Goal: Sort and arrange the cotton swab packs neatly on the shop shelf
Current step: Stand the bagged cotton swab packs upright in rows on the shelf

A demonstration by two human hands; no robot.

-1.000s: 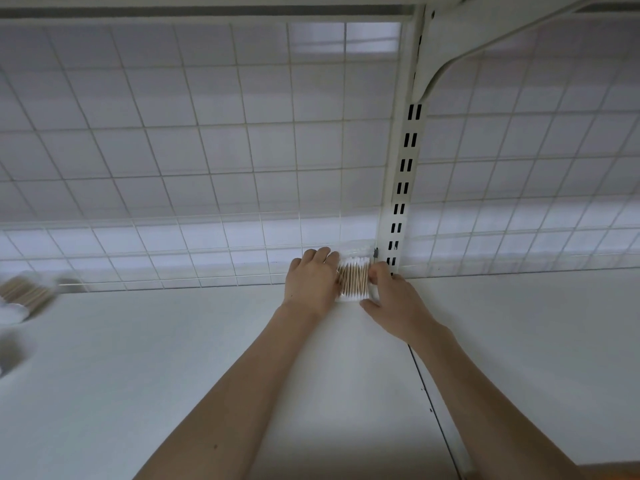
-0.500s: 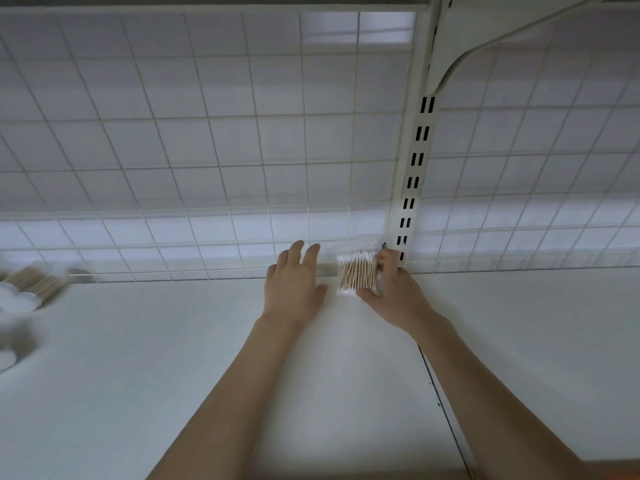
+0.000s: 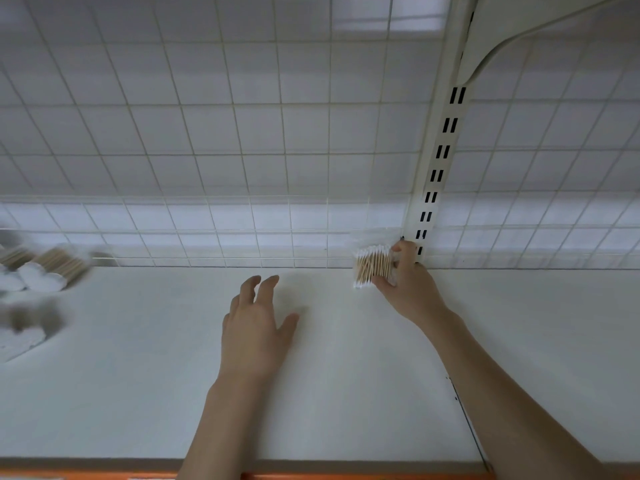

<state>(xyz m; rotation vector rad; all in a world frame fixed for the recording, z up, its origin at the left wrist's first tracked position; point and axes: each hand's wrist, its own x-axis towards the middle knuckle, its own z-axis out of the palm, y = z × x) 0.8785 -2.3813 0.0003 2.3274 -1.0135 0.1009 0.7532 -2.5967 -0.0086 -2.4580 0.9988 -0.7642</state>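
A clear pack of wooden cotton swabs [image 3: 372, 265] stands at the back of the white shelf [image 3: 145, 368], against the wire grid and beside the slotted upright. My right hand [image 3: 407, 285] holds it from the right, thumb in front and fingers behind. My left hand [image 3: 256, 327] hovers over the shelf's middle with fingers spread and relaxed, holding nothing. Several more swab packs [image 3: 52, 268] lie blurred at the far left of the shelf.
A white wire grid [image 3: 221, 150] forms the back wall. A slotted metal upright [image 3: 434, 174] with a shelf bracket [image 3: 512, 32] rises at the right. A seam [image 3: 467, 420] divides this shelf board from the one on the right. The shelf's front edge has an orange strip [image 3: 311, 475].
My left hand let go of the pack and drew back toward me and to the left. My right hand kept hold of the pack at the back corner. The view shifted left.
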